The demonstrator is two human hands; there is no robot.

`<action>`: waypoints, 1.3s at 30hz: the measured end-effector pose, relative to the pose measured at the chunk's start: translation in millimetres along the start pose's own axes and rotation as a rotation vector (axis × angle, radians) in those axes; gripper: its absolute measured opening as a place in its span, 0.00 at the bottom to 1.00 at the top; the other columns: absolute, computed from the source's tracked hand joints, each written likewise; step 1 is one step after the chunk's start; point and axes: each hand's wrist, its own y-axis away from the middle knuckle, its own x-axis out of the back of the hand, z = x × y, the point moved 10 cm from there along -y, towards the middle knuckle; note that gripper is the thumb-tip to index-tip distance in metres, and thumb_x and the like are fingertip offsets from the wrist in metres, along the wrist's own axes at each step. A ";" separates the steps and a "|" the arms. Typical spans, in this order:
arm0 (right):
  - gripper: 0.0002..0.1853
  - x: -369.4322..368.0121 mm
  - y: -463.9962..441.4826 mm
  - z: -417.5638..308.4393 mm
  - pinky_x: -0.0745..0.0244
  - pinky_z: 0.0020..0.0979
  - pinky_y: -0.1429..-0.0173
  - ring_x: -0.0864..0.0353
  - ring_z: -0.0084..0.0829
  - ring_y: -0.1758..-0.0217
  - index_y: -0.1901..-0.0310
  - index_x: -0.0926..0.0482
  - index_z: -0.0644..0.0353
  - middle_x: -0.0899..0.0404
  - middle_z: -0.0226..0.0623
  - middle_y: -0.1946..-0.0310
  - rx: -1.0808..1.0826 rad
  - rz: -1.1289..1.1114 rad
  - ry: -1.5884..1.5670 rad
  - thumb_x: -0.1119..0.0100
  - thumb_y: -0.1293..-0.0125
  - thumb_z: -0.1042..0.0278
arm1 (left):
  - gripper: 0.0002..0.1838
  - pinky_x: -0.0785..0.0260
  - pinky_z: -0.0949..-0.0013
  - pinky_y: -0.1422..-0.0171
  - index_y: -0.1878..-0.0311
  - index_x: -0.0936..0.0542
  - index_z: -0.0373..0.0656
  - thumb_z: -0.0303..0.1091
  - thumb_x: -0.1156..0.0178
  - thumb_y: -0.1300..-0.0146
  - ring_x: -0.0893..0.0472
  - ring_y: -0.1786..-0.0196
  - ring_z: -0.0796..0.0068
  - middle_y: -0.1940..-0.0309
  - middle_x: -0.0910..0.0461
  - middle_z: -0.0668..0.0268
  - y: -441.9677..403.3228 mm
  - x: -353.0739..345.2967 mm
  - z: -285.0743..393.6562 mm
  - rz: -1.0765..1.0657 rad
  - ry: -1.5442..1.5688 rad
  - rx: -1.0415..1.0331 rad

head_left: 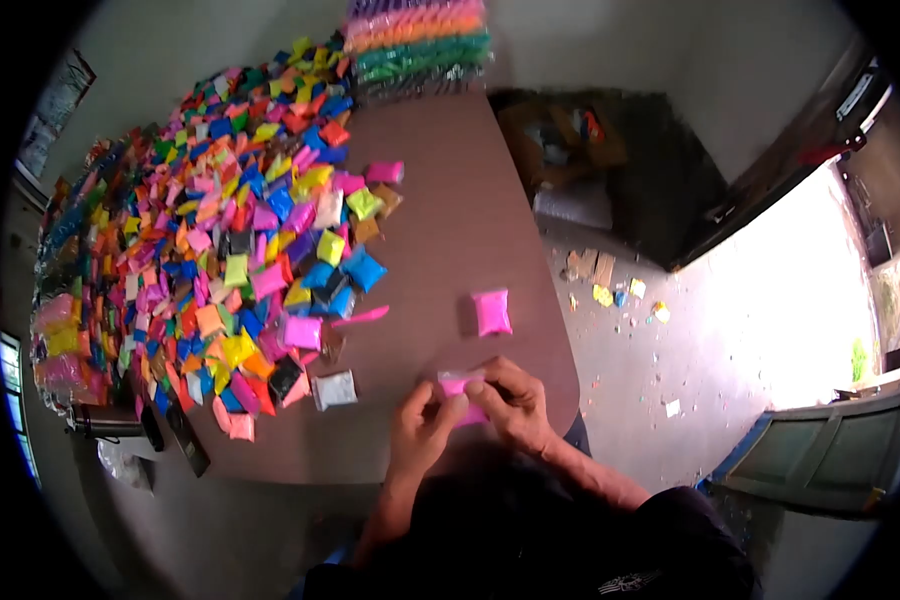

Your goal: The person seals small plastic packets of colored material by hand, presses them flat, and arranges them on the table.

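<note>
Fingers (506, 378) of left hand (422, 425) and right hand (520, 410) pinch a pink packet (457, 384) near its upper edge, by the table's (425, 260) near side. Probably best: thumbs level, light even grip, no crushing. Second packet (491, 313) lies just beyond, apart.

There are two hands (518, 405), one table (450, 220) and packets (492, 314) (probably hundreds, too crowded to count).
</note>
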 end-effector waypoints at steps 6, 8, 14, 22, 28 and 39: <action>0.05 -7.8 -19.2 -14.7 0.28 0.24 0.52 0.23 0.21 0.57 0.54 0.17 0.67 0.19 0.32 0.60 0.101 0.008 0.064 0.38 0.28 0.76 | 0.13 0.27 0.74 0.54 0.50 0.16 0.37 0.37 0.33 0.29 0.19 0.59 0.84 0.61 0.13 0.68 -12.3 11.7 -6.7 -0.003 -0.017 0.048; 0.07 -13.9 -24.0 -12.8 0.28 0.23 0.53 0.24 0.18 0.56 0.51 0.17 0.66 0.20 0.29 0.60 0.061 -0.024 0.031 0.38 0.27 0.74 | 0.13 0.28 0.75 0.55 0.50 0.16 0.38 0.37 0.33 0.29 0.19 0.59 0.84 0.62 0.14 0.69 -16.8 15.7 4.2 0.006 -0.033 0.034; 0.09 -17.7 -32.7 13.7 0.26 0.24 0.54 0.22 0.18 0.58 0.49 0.16 0.65 0.20 0.30 0.60 -0.075 -0.070 -0.070 0.36 0.26 0.71 | 0.11 0.30 0.77 0.57 0.51 0.16 0.38 0.36 0.34 0.28 0.21 0.62 0.86 0.65 0.16 0.72 -23.4 25.0 4.7 0.007 -0.082 -0.001; 0.12 -4.7 -38.6 17.1 0.24 0.28 0.55 0.20 0.26 0.61 0.51 0.15 0.66 0.18 0.37 0.63 -0.037 -0.022 0.106 0.32 0.29 0.67 | 0.10 0.32 0.78 0.56 0.49 0.18 0.41 0.35 0.34 0.28 0.24 0.60 0.87 0.62 0.19 0.75 -26.3 18.2 -8.1 -0.013 0.016 0.098; 0.13 11.0 -36.4 -29.3 0.23 0.31 0.60 0.18 0.30 0.64 0.48 0.17 0.64 0.18 0.41 0.61 0.119 0.065 0.281 0.33 0.30 0.67 | 0.06 0.33 0.79 0.58 0.61 0.19 0.41 0.31 0.37 0.27 0.27 0.64 0.90 0.68 0.22 0.77 -40.6 18.2 8.6 0.081 -0.074 0.078; 0.21 53.2 -52.1 -49.3 0.19 0.42 0.44 0.18 0.47 0.45 0.47 0.16 0.56 0.20 0.43 0.45 0.430 0.175 0.886 0.27 0.44 0.75 | 0.14 0.35 0.76 0.67 0.60 0.20 0.38 0.41 0.36 0.26 0.27 0.71 0.87 0.75 0.22 0.72 -91.5 15.0 -9.8 0.179 -0.258 0.123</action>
